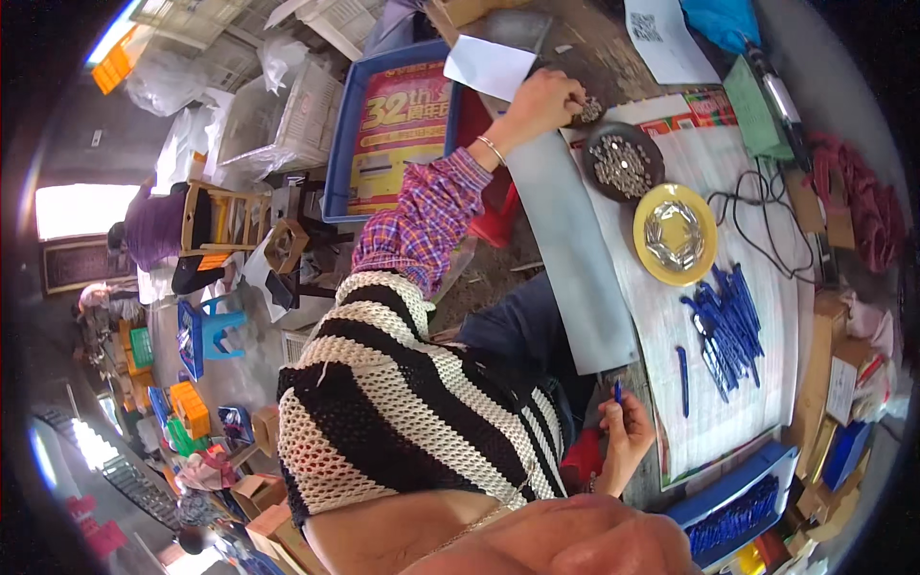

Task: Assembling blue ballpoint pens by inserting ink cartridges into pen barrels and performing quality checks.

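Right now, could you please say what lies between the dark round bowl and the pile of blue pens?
In the head view, the round yellow bowl holding silvery parts lies between them.

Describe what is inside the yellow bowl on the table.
The yellow bowl holds many slim silver pieces, lying loosely at various angles. They cover much of its bottom; whatever lies beneath them cannot be seen.

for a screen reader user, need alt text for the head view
A person's left hand reaches to small metal parts on a worktable, while the right hand holds a small blue piece; nearby are a dark bowl, a yellow bowl and pen-like blue rods.
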`<state>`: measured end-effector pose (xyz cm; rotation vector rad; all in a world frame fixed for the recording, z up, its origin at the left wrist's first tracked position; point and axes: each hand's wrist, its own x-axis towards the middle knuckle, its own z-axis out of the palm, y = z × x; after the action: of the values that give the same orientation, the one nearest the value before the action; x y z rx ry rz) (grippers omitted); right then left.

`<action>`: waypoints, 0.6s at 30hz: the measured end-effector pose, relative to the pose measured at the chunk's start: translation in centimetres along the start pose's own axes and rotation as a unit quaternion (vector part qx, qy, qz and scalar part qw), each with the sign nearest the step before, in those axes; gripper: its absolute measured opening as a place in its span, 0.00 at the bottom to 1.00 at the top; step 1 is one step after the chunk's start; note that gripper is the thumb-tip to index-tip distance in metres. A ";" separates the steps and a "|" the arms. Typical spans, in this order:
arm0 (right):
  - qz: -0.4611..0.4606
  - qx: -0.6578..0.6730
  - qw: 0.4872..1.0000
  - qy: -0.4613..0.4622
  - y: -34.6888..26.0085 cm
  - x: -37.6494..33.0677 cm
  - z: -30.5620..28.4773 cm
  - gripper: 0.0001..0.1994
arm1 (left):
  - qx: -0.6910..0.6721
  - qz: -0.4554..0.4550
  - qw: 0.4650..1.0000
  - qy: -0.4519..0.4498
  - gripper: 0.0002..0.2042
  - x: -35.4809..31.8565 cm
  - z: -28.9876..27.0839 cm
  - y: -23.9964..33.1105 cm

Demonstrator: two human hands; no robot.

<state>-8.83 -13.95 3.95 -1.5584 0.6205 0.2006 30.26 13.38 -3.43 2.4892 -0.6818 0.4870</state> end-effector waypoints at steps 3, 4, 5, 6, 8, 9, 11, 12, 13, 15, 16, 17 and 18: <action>0.002 0.017 0.999 -0.028 0.4 0.3 0.0 0.11 | 0.002 -0.025 0.999 0.030 0.06 -0.8 -0.4 0.4; 0.009 -0.031 0.999 -0.035 0.5 0.5 -0.4 0.10 | -0.009 -0.035 0.999 0.013 0.05 -0.7 -0.6 0.5; 0.001 -0.046 0.997 -0.061 1.2 0.5 -0.9 0.11 | -0.020 -0.046 0.999 -0.002 0.05 -0.7 -0.6 0.7; 0.020 -0.057 0.995 -0.074 1.5 0.5 -1.3 0.12 | -0.026 -0.064 0.997 -0.017 0.05 -0.7 -0.7 1.0; 0.026 -0.077 0.992 -0.098 1.4 0.7 -0.9 0.13 | -0.046 -0.077 0.996 -0.019 0.05 -0.6 -0.5 1.4; 0.016 -0.041 0.997 -0.060 1.2 0.4 -0.3 0.10 | -0.058 -0.072 0.996 -0.010 0.05 -0.5 -0.5 1.7; -0.003 -0.012 0.999 -0.046 0.8 0.9 -0.2 0.07 | -0.040 -0.088 0.995 0.009 0.05 -0.7 -1.1 1.5; -0.006 -0.035 0.998 -0.053 0.6 1.1 -0.2 0.08 | -0.039 -0.092 0.995 0.008 0.05 -0.6 -1.4 1.6; -0.008 -0.057 0.997 -0.059 0.5 1.4 -0.4 0.10 | -0.033 -0.100 0.994 0.018 0.05 -0.6 -1.5 1.6; -0.016 -0.049 0.996 -0.071 1.1 2.2 -0.8 0.11 | -0.066 -0.086 0.993 0.041 0.04 -0.5 -1.8 1.6; -0.029 -0.043 0.996 -0.076 1.0 2.2 -0.6 0.11 | -0.080 -0.073 0.992 0.060 0.04 -0.5 -1.9 1.4; -0.041 -0.038 0.995 -0.081 1.0 2.1 -0.4 0.11 | -0.072 -0.081 0.992 0.068 0.04 -0.4 -1.7 1.4; -0.046 -0.043 0.993 -0.097 1.1 2.1 -0.4 0.11 | -0.073 -0.092 0.991 0.061 0.05 -0.4 -1.8 1.4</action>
<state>-7.74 -14.84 2.03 -1.6237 0.3912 0.3093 28.77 13.46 -1.68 2.3344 -0.4189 0.4975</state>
